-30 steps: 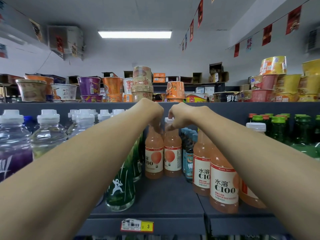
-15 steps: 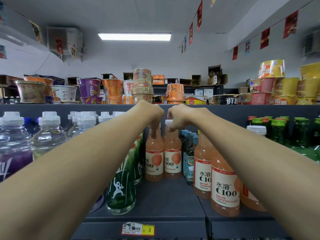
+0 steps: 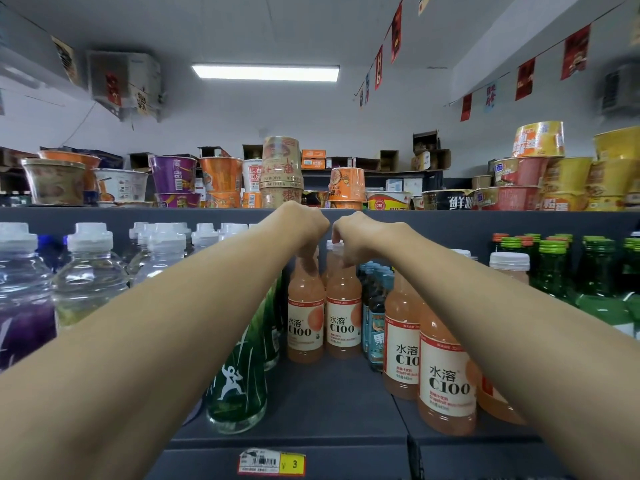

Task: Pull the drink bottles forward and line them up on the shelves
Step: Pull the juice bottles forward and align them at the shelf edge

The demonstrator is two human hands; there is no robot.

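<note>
- Gripping the neck of one pink bottle (image 3: 305, 320), the left hand (image 3: 304, 226) has its fingers curled down round it, well behind the price tag (image 3: 272, 462) and a little to its right.
- The right hand (image 3: 356, 233) is clenched on the white cap of a second pink bottle (image 3: 344, 317), which stands just beside the first, on the side farther from the tag.
- Both held bottles stand upright on the shelf (image 3: 329, 403), labels facing the tag, with bare shelf between them and the tag.
- Front pink bottles (image 3: 446, 382) stand in file to the right of the tag, the nearest close to the shelf's front edge.
- Blue bottles (image 3: 375, 320) stand behind and right of the tag, between the held pair and the front pink ones.
- A green bottle (image 3: 239, 386) stands just behind the tag, to its left, partly hidden by the left forearm.
- Clear bottles (image 3: 90, 278) with white caps fill the shelf far left of the tag.
- Glass bottles (image 3: 550, 271), dark green, stand far right of the tag.
- Noodle cups (image 3: 280, 174) sit on the upper shelf, above and behind the tag.
</note>
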